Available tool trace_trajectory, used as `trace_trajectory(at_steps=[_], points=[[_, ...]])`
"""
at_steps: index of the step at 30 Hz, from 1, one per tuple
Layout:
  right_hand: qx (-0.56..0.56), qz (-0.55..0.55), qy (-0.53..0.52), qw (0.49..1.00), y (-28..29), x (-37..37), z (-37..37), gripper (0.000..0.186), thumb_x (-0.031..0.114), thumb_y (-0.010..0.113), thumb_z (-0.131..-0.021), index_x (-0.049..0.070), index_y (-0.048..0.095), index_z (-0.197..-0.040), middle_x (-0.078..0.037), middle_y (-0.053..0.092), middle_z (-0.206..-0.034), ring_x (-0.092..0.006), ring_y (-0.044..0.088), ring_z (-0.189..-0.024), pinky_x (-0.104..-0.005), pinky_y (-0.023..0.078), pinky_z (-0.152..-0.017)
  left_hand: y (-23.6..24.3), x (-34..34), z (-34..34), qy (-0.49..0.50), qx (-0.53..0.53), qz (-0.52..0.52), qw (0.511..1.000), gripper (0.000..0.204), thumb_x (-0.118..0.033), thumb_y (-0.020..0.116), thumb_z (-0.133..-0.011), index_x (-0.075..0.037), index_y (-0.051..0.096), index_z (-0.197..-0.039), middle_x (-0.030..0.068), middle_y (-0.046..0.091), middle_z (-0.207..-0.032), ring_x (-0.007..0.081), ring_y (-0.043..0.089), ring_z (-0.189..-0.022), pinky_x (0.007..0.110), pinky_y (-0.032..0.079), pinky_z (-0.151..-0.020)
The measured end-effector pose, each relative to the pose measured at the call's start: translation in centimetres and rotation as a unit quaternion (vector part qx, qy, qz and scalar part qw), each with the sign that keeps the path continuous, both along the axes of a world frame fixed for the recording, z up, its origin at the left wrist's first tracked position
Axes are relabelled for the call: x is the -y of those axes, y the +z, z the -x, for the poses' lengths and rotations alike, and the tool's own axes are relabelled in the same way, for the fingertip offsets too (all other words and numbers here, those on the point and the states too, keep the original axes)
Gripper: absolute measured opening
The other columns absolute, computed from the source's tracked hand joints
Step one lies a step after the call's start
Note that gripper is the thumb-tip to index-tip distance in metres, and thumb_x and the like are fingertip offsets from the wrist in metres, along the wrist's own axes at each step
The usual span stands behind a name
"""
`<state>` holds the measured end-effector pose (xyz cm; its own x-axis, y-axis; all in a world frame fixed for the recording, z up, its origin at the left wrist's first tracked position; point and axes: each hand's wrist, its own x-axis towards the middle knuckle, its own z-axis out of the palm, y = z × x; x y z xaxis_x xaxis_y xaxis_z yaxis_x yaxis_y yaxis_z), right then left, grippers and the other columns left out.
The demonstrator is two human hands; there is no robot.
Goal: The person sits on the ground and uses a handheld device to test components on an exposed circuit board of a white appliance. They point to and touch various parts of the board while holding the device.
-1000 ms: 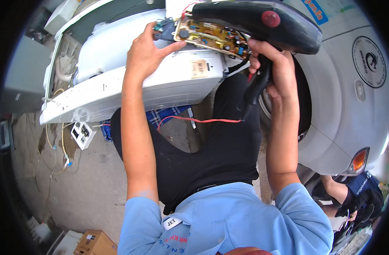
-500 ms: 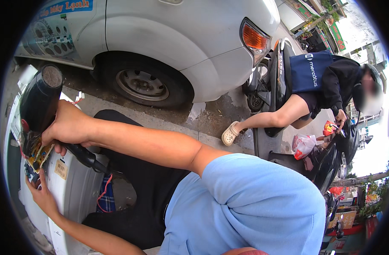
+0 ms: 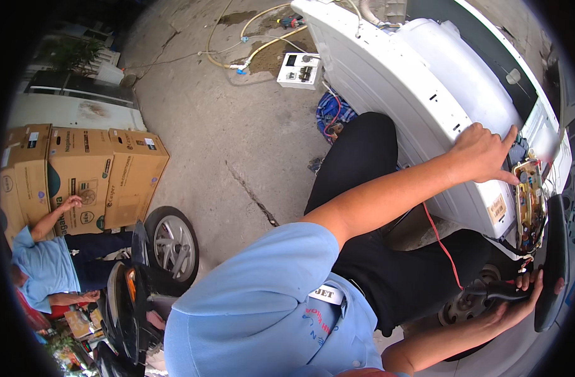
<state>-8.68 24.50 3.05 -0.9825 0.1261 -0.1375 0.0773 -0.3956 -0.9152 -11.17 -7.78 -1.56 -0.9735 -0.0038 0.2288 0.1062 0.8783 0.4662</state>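
At the right, a circuit board [image 3: 527, 204] in a yellowish tray sits at the edge of a white appliance [image 3: 388, 81] that looks like a washing machine. My left hand [image 3: 479, 154] rests over the white edge beside the board. Its thumb and index finger are spread apart, the thumb tip close to the board; the other fingers curl down. Lower right, my right hand [image 3: 526, 295] is wrapped around the handle of a black hair dryer [image 3: 553, 257]. The dryer's barrel stands beside the board. Some of my right fingers are hidden behind the handle.
A red wire [image 3: 444, 245] runs across my knee. Beyond my legs lie a blue plaid cloth [image 3: 332, 113], a white meter box [image 3: 298, 70] and a yellow hose [image 3: 262, 47]. At left are cardboard boxes [image 3: 80, 179], a motorbike wheel [image 3: 172, 244] and another person [image 3: 51, 267].
The view has swung round, so the hands appear at the right instead of the left. My right hand still grips the hair dryer. My left hand remains by the board with fingers spread.
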Motion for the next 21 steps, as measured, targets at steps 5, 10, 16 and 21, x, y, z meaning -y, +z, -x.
trace_trajectory(at_steps=[5,10,16,21], points=[[0.008,0.001,0.01,1.0,0.8,-2.8,0.4,0.023,0.013,0.067,-0.101,-0.004,0.061,-0.114,0.001,0.044,-0.079,-0.008,0.042,-0.066,-0.0219,0.04,-0.059,-0.5,-2.6,0.7,0.0,-0.019,-0.006,1.0,0.117,-0.085,0.058,-0.081,0.014,0.047,-0.144,0.0166,0.066,-0.064,0.0352,0.072,-0.065,0.043,0.057,-0.067],[-0.041,-0.048,0.01,0.998,3.0,-0.3,0.9,0.021,0.008,0.069,-0.097,-0.005,0.061,-0.112,-0.002,0.052,-0.082,-0.0069,0.047,-0.061,-0.0203,0.04,-0.053,0.0,-2.3,2.2,0.02,-0.018,-0.011,1.0,0.11,-0.082,0.061,-0.082,0.009,0.052,-0.142,0.0151,0.069,-0.065,0.0328,0.074,-0.064,0.043,0.059,-0.062],[-0.048,-0.13,-0.017,0.99,6.0,2.1,1.3,0.033,0.005,0.07,-0.091,-0.011,0.057,-0.116,-0.005,0.052,-0.08,-0.0078,0.048,-0.057,-0.0218,0.042,-0.049,-0.1,-3.2,3.5,0.048,-0.024,0.049,0.997,0.109,-0.086,0.059,-0.082,0.002,0.051,-0.146,0.0175,0.071,-0.069,0.0345,0.077,-0.074,0.046,0.062,-0.07],[-0.078,-0.121,0.037,0.989,6.3,2.5,0.9,0.031,0.004,0.07,-0.089,-0.012,0.058,-0.113,-0.006,0.053,-0.079,-0.0095,0.049,-0.055,-0.0219,0.041,-0.048,-0.6,-3.6,2.8,0.044,-0.035,0.037,0.998,0.106,-0.084,0.059,-0.083,0.0,0.052,-0.146,0.0126,0.074,-0.072,0.0313,0.077,-0.075,0.044,0.061,-0.071]])
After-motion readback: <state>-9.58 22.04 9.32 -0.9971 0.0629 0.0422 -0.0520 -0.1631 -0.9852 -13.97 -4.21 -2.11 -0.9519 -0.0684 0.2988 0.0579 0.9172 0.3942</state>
